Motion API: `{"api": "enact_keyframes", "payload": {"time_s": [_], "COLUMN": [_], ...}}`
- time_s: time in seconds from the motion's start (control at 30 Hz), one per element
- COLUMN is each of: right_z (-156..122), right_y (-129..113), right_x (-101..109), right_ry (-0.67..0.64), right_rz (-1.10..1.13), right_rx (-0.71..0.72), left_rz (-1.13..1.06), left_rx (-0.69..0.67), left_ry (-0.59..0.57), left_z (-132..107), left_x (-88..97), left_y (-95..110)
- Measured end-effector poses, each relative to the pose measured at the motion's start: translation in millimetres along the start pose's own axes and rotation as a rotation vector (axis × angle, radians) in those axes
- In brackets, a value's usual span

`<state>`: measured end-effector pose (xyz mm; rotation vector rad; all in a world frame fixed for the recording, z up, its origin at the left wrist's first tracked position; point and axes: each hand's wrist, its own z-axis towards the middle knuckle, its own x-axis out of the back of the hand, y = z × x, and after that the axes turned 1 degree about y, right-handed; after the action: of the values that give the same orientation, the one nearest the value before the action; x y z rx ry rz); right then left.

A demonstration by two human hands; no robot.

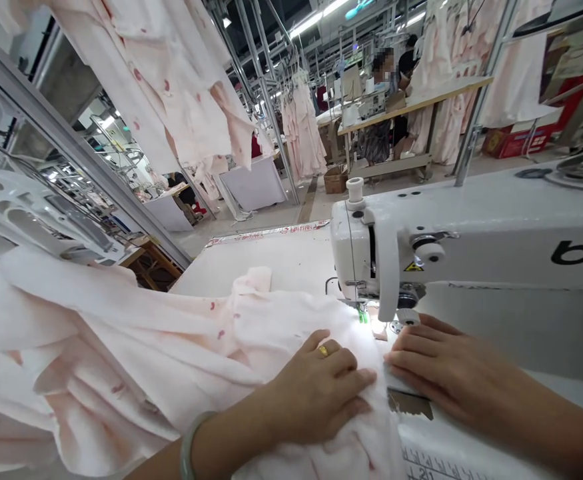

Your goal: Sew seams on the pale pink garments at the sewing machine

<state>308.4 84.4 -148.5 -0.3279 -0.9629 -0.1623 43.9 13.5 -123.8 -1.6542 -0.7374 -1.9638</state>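
A pale pink fabric (171, 353) with small red marks lies bunched across the sewing table and runs under the presser foot (366, 319) of a white sewing machine (471, 233). My left hand (321, 393), with a gold ring and a green bangle on the wrist, rests flat on the fabric just left of the needle, fingers stretched out. My right hand (446, 373) lies flat at the fabric's right edge, just in front of the needle, fingers extended and pressing down.
The white table (271, 263) extends behind the fabric, with a taped strip at its far edge. Pink garments (171, 87) hang overhead and further back. Another person sits at a distant sewing table (411, 103). A metal frame (81, 160) stands at left.
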Motion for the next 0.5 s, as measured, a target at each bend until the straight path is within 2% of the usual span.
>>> {"api": "enact_keyframes", "payload": {"time_s": [0.23,0.4,0.5], "right_z": [2.0,2.7,2.2], "right_y": [-0.9,-1.5,-1.2], "right_x": [1.7,2.3,2.5], "right_ry": [-0.026,-0.064,-0.055], "right_rz": [0.048,0.062,0.070], "right_rx": [0.008,-0.002,-0.009], "left_rz": [-0.050,-0.011,-0.057], "left_rx": [-0.072,-0.055,-0.026], "left_ry": [0.093,0.113,0.072], "left_z": [4.5,9.6,13.2], "left_x": [-1.9,-6.0,-7.0], "left_y": [-0.2,3.8,6.5]}}
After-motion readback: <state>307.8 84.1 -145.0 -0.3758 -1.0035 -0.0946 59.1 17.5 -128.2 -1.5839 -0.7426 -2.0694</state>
